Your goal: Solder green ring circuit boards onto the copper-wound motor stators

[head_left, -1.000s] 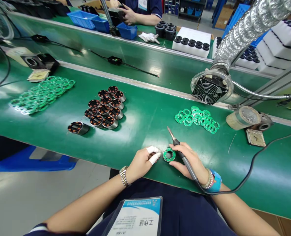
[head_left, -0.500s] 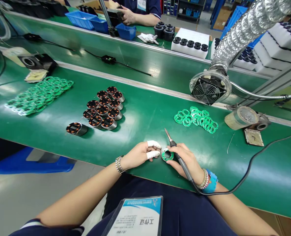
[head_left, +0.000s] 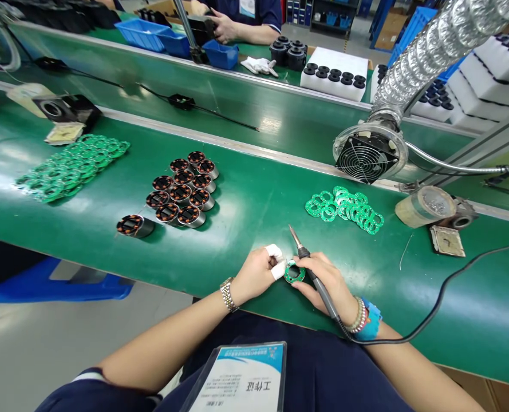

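A soldering iron [head_left: 318, 281] lies across my right hand [head_left: 329, 283], its bare tip pointing up and away over the table. The thumb and fingers of this hand also hold a round part topped by a green ring-shaped circuit board [head_left: 294, 271], near the table's front edge. White finger cots cover two fingers of my left hand [head_left: 263, 270]. Those fingers are pinched together at the left rim of the board; what is between them is too small to make out. Behind the right hand lies a loose pile of green ring boards [head_left: 344, 209].
Copper-wound motor stators [head_left: 180, 191] stand grouped left of centre, beside many ring boards [head_left: 71, 169]. A fan on a foil duct [head_left: 366, 157] hangs over the right side. A plastic tub [head_left: 426, 207] and a soldering sponge [head_left: 447, 240] sit right. Across the divider, a person's hand [head_left: 225, 27] shows.
My left hand has moved slightly right and turned, its fingers curling from loosely extended into a pinch at the board's rim. My right hand, the iron and the board have hardly moved.
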Action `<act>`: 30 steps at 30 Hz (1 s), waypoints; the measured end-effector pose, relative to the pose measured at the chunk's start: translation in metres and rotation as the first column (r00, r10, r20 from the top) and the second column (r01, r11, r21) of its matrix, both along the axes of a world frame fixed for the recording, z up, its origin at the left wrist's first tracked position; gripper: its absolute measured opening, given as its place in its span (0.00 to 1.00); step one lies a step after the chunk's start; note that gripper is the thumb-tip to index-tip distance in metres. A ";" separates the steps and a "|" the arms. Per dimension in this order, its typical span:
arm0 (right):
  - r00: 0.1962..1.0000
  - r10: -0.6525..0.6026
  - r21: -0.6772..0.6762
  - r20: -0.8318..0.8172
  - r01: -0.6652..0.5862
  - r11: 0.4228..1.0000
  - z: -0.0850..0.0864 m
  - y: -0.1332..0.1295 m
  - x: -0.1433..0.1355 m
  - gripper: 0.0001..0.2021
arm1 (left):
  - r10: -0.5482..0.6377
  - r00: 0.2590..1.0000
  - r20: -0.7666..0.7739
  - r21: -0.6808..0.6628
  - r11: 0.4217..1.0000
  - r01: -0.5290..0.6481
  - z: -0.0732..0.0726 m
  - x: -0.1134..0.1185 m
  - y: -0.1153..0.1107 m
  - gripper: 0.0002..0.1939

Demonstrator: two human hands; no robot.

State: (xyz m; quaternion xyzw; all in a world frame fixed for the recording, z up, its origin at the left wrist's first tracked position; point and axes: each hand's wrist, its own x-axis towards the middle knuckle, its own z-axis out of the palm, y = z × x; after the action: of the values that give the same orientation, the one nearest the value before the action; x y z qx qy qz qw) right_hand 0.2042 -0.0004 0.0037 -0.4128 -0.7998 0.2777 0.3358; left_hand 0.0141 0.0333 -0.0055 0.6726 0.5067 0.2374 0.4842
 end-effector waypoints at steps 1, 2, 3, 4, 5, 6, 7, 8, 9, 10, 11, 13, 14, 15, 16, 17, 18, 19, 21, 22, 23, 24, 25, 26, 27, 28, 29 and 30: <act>1.000 0.001 0.000 -0.001 -0.001 1.000 0.000 0.000 0.000 0.15 | 0.040 0.998 0.042 -0.098 0.995 -0.035 0.001 0.000 -0.002 0.06; 1.000 0.002 0.000 -0.003 -0.002 1.000 0.000 0.000 0.000 0.15 | 0.062 0.994 0.095 -0.202 0.979 -0.042 0.002 -0.001 -0.003 0.08; 1.000 0.004 0.002 -0.005 -0.004 1.000 0.000 0.000 0.000 0.15 | 0.067 0.985 0.157 -0.296 0.955 -0.018 0.002 -0.003 -0.003 0.09; 1.000 0.007 0.002 -0.007 -0.007 1.000 0.000 0.000 0.000 0.15 | 0.061 0.973 0.224 -0.368 0.930 0.027 0.003 -0.007 -0.003 0.10; 1.000 0.011 0.004 -0.009 -0.011 1.000 0.000 0.000 0.000 0.15 | 0.047 0.957 0.286 -0.411 0.908 0.079 0.003 -0.010 -0.001 0.10; 1.000 0.013 0.003 -0.012 -0.013 1.000 0.000 0.000 0.000 0.15 | 0.030 0.942 0.334 -0.430 0.894 0.124 0.003 -0.014 0.002 0.10; 1.000 0.014 0.000 -0.014 -0.014 1.000 0.000 0.000 0.000 0.15 | 0.015 0.931 0.366 -0.433 0.888 0.156 0.003 -0.018 0.005 0.10; 1.000 0.014 -0.003 -0.016 -0.014 1.000 0.000 0.001 0.000 0.15 | 0.004 0.923 0.384 -0.430 0.886 0.175 0.002 -0.020 0.008 0.10; 1.000 0.013 -0.008 -0.016 -0.013 1.000 0.000 0.000 0.001 0.15 | -0.007 0.919 0.395 -0.424 0.886 0.189 0.000 -0.021 0.012 0.10; 1.000 0.011 -0.013 -0.017 -0.011 1.000 0.000 0.000 0.001 0.15 | -0.022 0.915 0.404 -0.415 0.886 0.205 -0.001 -0.022 0.016 0.09; 1.000 0.010 -0.018 -0.018 -0.010 1.000 0.000 0.000 0.001 0.15 | -0.040 0.908 0.416 -0.410 0.883 0.227 -0.003 -0.022 0.020 0.09; 1.000 0.010 -0.029 -0.019 -0.011 1.000 0.000 0.000 0.001 0.15 | -0.072 0.888 0.453 -0.415 0.865 0.282 -0.005 -0.020 0.027 0.10; 1.000 0.011 -0.034 -0.019 -0.012 0.999 0.000 0.000 0.001 0.15 | -0.086 0.877 0.473 -0.419 0.854 0.310 -0.006 -0.020 0.030 0.10; 1.000 0.011 -0.038 -0.019 -0.012 0.999 0.000 0.000 0.001 0.15 | -0.103 0.867 0.487 -0.419 0.843 0.336 -0.007 -0.020 0.032 0.11; 1.000 0.012 -0.040 -0.019 -0.012 0.999 -0.001 0.000 0.001 0.15 | -0.125 0.862 0.491 -0.414 0.837 0.358 -0.008 -0.020 0.034 0.11; 1.000 0.011 -0.040 -0.018 -0.012 0.999 -0.001 0.000 0.001 0.15 | -0.152 0.860 0.487 -0.405 0.833 0.377 -0.009 -0.020 0.036 0.11; 1.000 0.010 -0.039 -0.018 -0.011 0.999 -0.001 0.000 0.001 0.15 | -0.177 0.861 0.477 -0.396 0.831 0.390 -0.010 -0.020 0.037 0.11; 1.000 0.008 -0.038 -0.017 -0.008 0.999 -0.001 0.000 0.001 0.15 | -0.193 0.863 0.467 -0.391 0.830 0.397 -0.010 -0.021 0.037 0.10; 1.000 0.002 -0.041 -0.012 -0.002 0.999 -0.002 -0.001 0.002 0.15 | -0.190 0.868 0.459 -0.395 0.831 0.391 -0.010 -0.020 0.037 0.09; 1.000 0.000 -0.047 -0.006 0.000 0.999 -0.002 -0.001 0.002 0.15 | -0.176 0.873 0.454 -0.404 0.833 0.378 -0.009 -0.018 0.036 0.09; 1.000 -0.002 -0.053 -0.001 0.002 0.999 -0.003 -0.001 0.002 0.14 | -0.158 0.883 0.441 -0.411 0.839 0.355 -0.008 -0.016 0.035 0.09; 1.000 -0.005 -0.057 0.003 0.005 0.998 -0.003 -0.001 0.002 0.14 | -0.138 0.897 0.420 -0.411 0.853 0.323 -0.006 -0.013 0.033 0.09; 1.000 -0.006 -0.059 0.005 0.006 0.998 -0.004 -0.001 0.002 0.14 | -0.116 0.913 0.392 -0.400 0.872 0.282 -0.004 -0.010 0.031 0.09; 1.000 -0.007 -0.057 0.005 0.007 0.998 -0.004 -0.001 0.002 0.14 | -0.087 0.929 0.359 -0.377 0.897 0.230 -0.002 -0.007 0.028 0.09; 1.000 -0.008 -0.053 0.003 0.008 0.999 -0.004 -0.001 0.001 0.14 | -0.053 0.946 0.319 -0.340 0.926 0.166 0.000 -0.003 0.024 0.09; 1.000 -0.010 -0.047 0.001 0.010 0.999 -0.004 -0.001 0.001 0.14 | -0.018 0.963 0.270 -0.291 0.952 0.099 0.002 0.001 0.020 0.08; 1.000 -0.011 -0.038 0.001 0.011 0.999 -0.005 -0.002 0.000 0.15 | 0.021 0.977 0.210 -0.230 0.973 0.029 0.004 0.005 0.014 0.08; 1.000 -0.015 -0.029 0.002 0.015 0.999 -0.005 -0.002 0.000 0.15 | 0.065 0.988 0.139 -0.154 0.987 -0.043 0.005 0.009 0.008 0.08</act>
State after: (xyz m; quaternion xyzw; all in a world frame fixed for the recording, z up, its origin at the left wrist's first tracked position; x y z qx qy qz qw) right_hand 0.2038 -0.0026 -0.0012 -0.4237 -0.7931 0.2862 0.3310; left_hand 0.0227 0.0414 -0.0008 0.6014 0.5049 0.2596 0.5622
